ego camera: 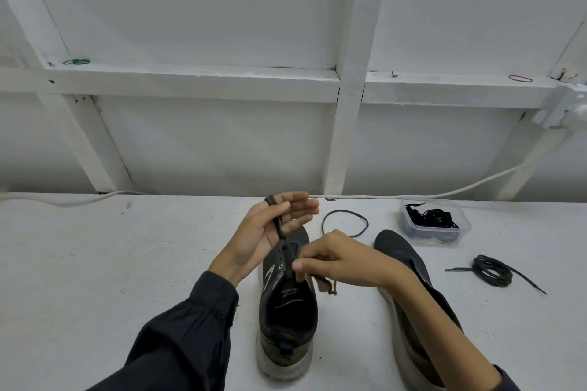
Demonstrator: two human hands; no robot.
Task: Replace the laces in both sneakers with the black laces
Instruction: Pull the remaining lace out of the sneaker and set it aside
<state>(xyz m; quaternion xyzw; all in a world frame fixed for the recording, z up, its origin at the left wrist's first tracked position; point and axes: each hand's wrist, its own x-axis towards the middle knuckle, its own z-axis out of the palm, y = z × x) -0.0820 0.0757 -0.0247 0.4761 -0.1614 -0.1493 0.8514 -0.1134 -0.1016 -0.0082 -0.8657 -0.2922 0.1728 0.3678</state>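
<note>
- White-painted boards back a pale table (158,263), and everything I need lies on its near half.
- One sneaker (287,311) stands in the middle, heel toward me, with its mouth open and its tongue area exposed.
- My left hand (266,232) is raised over the toe. Its fingers are nearly straight, and the dark lace (279,225) loops over the web by the thumb. From this angle the thumb seems to trap the lace, though I can't swear to it.
- The lace runs taut from that hand down to the eyelets.
- My right hand (343,263) is closed in a pinch on the lace's lower stretch, right at the upper eyelets.
- The second sneaker (403,251) lies to the right, partly under my right forearm.
- A clear tub (465,227) of black laces sits beyond it, and a coiled lace (492,270) lies loose on the table further right.
- A thin cord loop (344,222) lies between the two toes.
- Risk: the left hand's hold is light, so a tug from the right could pull the lace off the thumb. I would then lose the tension I'm threading against.
- Risk: nothing pins the shoe, so a sideways pull could tip or swing it.
- Risk: my right forearm hangs low over the other sneaker and could nudge it into the tub.
- Risk: skipping an eyelet is easy with dark lace against dark fabric.
</note>
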